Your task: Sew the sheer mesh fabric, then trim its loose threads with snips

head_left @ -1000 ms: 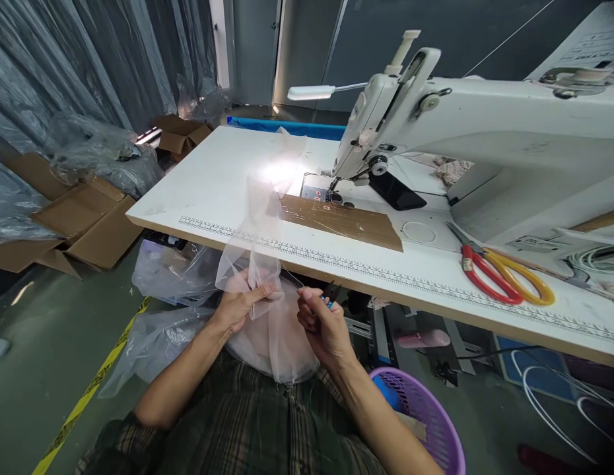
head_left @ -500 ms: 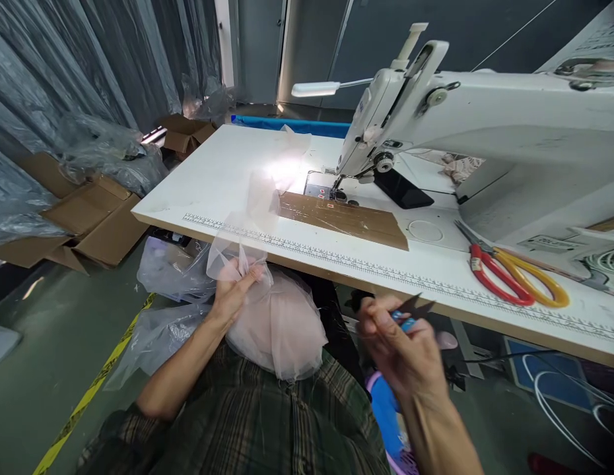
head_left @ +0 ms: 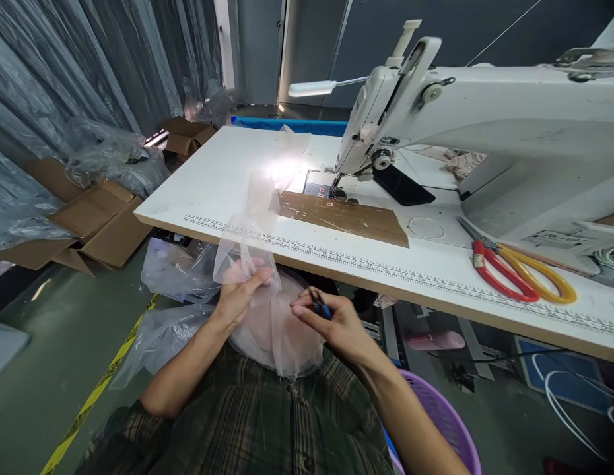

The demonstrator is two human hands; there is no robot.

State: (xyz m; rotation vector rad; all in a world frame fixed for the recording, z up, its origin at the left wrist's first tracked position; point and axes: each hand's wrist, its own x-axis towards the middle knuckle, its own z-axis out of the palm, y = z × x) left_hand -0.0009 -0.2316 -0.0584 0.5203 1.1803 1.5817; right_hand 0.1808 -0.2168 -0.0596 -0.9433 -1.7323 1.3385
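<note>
Sheer pale-pink tulle [head_left: 297, 330] lies bunched in my lap, and a strip of it runs up over the table edge. My left hand [head_left: 240, 293] pinches a gathered fold of this tulle between thumb and fingers, just below the edge. To its right, my right hand [head_left: 334, 320] is closed around small blue thread snips [head_left: 321, 305] with dark blades. Its thumb and forefinger are pressed together beside the tulle; whether they also pinch a thread is too small to tell.
A white sewing machine [head_left: 386, 125] stands on the white table [head_left: 198, 178], with brown card [head_left: 344, 218] by its needle. Red-and-yellow scissors [head_left: 525, 270] and a black phone [head_left: 403, 185] lie rightward. A purple basket [head_left: 450, 422] sits below; open cardboard boxes [head_left: 106, 221] stand left.
My right hand has moved left with the snips, from under the table's front edge to beside the tulle. My left hand keeps its hold, shifted slightly right.
</note>
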